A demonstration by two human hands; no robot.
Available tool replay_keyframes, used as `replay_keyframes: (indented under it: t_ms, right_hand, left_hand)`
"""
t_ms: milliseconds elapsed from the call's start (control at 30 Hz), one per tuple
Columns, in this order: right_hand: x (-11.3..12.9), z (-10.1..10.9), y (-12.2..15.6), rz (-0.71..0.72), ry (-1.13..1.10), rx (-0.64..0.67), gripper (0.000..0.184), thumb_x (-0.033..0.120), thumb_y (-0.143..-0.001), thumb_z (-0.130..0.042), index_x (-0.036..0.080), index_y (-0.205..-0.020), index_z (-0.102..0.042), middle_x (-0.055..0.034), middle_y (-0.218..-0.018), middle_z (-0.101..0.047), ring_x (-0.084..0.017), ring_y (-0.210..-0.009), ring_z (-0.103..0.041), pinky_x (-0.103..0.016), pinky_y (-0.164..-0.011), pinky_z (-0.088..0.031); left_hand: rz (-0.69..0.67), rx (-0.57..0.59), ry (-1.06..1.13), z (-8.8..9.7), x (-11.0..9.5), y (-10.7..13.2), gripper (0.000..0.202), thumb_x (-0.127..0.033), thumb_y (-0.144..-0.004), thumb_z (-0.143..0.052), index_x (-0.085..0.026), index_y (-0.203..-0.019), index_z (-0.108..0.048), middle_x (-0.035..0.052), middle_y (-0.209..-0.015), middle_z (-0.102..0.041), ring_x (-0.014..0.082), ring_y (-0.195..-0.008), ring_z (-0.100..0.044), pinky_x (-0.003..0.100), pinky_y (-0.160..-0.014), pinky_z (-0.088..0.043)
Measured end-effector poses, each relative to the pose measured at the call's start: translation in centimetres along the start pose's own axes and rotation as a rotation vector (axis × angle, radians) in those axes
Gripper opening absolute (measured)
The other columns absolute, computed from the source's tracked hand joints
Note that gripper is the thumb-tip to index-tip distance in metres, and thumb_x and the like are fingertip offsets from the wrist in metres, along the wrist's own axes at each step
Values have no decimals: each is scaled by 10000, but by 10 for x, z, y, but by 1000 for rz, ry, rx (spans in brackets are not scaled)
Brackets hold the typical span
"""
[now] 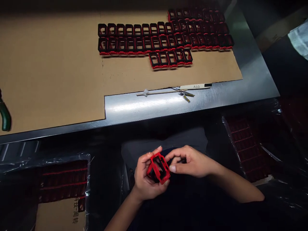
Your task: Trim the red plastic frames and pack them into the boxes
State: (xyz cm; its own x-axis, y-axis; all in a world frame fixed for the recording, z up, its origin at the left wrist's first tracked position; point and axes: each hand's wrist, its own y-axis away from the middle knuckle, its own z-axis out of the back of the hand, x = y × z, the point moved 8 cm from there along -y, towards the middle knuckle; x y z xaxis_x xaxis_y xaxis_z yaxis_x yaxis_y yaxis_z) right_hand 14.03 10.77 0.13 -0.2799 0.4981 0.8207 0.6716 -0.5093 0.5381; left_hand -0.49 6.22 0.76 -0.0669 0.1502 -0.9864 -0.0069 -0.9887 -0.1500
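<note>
My left hand (146,176) cradles a red-and-black rectangular plastic frame (158,168) from below, and my right hand (190,162) grips its right side with thumb and fingers. The frame is tilted, and its opening faces up toward me. Part of it is hidden by my fingers. Ahead of my hands, several matching frames (163,41) stand in tight rows on a brown cardboard sheet (55,70), well out of reach of my fingers.
A steel table edge (144,107) runs in front of the cardboard, with a white rod (154,92), small pliers (186,95) and an A55 label (196,86) on it. Plastic-lined boxes of red parts (64,181) (245,147) flank me. A green handle (4,115) lies far left.
</note>
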Motion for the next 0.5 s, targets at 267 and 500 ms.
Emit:
replay_keyframes:
  t_ms: [267,500]
  right_hand:
    - [-21,-30,-14,-100,-542,90,484,534,-727,-816,116,-928,-677,-24,-695,-719,-114,-581,-671,-233,-607,-539]
    - [-20,-25,-12,-95,-499,-16,457,503,-703,-846,126,-878,-656,6,-672,-687,-89,-575,-615,-230,-613,-506]
  left_hand:
    - [119,44,119,-11,12,3,793,-563,-809,-722,-240,-1413,-325,221,-1342,-615,268,-995,-740,409,-863,-611]
    - [116,74,187,-15,16,6,742,-537,-834,-707,-238,-1404,-338,239,-1396,-569,297,-1088,-706,439,-886,-603]
